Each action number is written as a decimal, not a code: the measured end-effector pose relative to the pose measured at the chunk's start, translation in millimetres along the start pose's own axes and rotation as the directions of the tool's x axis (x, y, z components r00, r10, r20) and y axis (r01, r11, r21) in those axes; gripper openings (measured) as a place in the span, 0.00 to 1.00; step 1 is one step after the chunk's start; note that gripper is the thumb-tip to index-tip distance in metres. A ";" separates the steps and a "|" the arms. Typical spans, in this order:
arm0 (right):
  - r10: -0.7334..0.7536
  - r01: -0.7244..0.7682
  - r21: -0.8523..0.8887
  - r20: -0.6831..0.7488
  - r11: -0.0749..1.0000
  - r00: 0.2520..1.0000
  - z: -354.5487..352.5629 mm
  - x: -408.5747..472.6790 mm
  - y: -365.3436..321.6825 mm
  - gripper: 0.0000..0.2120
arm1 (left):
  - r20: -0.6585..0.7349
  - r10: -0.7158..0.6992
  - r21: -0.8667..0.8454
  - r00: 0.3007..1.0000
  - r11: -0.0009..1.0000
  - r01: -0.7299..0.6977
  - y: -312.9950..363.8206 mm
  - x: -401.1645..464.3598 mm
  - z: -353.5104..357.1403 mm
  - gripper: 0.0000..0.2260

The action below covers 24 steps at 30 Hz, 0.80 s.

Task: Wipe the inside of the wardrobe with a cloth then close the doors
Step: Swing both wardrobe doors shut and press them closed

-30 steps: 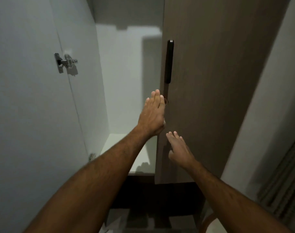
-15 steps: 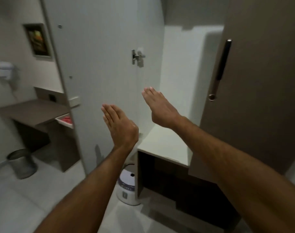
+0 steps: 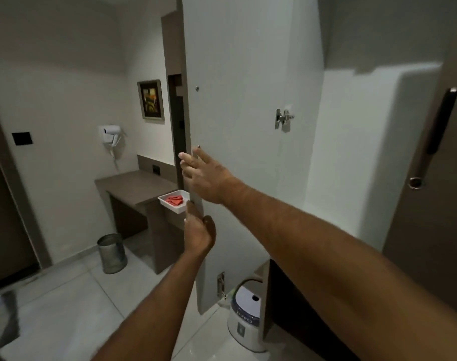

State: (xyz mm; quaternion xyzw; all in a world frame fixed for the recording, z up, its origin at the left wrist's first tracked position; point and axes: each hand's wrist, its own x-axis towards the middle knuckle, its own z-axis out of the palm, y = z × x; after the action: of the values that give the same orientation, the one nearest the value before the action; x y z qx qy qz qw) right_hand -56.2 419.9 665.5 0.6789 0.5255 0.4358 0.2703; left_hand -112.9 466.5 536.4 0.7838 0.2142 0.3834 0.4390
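The wardrobe's left door [image 3: 243, 131] stands open, its white inner face toward me. My right hand [image 3: 205, 175] lies against the door's free edge, fingers wrapped round it. Below it my left hand [image 3: 199, 231] grips the same edge. The right door [image 3: 430, 178], brown with a long dark handle [image 3: 439, 123], is shut or almost shut. Between the doors shows the wardrobe's white inside [image 3: 352, 142]. A red cloth [image 3: 174, 200] lies in a white tray [image 3: 179, 209] on the desk corner, behind the door edge.
A brown desk [image 3: 136, 187] stands at the left wall with a metal bin [image 3: 112, 252] beside it. A white appliance [image 3: 245, 316] sits on the floor under the open door. A hair dryer [image 3: 112, 136] and a picture [image 3: 150, 99] hang on the wall.
My view has swung left from the right door to the left one. Both hands moved from mid-air to the left door's free edge and took hold of it.
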 end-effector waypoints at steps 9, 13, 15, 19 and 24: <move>-0.123 0.095 -0.135 -0.220 0.986 0.968 16.6 -69.8 31.3 0.16 | -0.013 0.078 -0.071 0.997 0.994 -0.078 -19.8 -60.1 21.2 0.23; -0.149 0.098 -0.161 -0.349 0.982 0.925 24.6 -137.9 55.0 0.15 | 0.170 0.260 -0.195 0.951 0.954 -0.226 -3.3 -86.9 52.5 0.26; -0.127 0.071 -0.155 -0.389 0.985 0.912 26.4 -174.9 66.4 0.15 | 0.282 0.375 -0.264 0.883 0.915 -0.305 9.6 -96.6 70.7 0.27; -0.004 -0.039 -0.112 -0.360 0.993 0.933 31.7 -251.0 85.8 0.15 | 0.392 0.609 -0.290 0.690 0.793 -0.536 39.1 -107.0 115.7 0.32; 0.349 -0.371 -0.126 -0.169 0.920 0.922 50.1 -340.3 97.1 0.17 | 0.514 0.774 -0.183 0.369 0.519 -0.835 95.4 -82.6 174.3 0.35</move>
State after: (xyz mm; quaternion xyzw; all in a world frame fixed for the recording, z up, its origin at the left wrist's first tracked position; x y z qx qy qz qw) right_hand 11.0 72.1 617.2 0.7078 0.3737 0.5653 0.1993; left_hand -26.2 269.7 527.7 0.8824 -0.3072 0.2997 0.1929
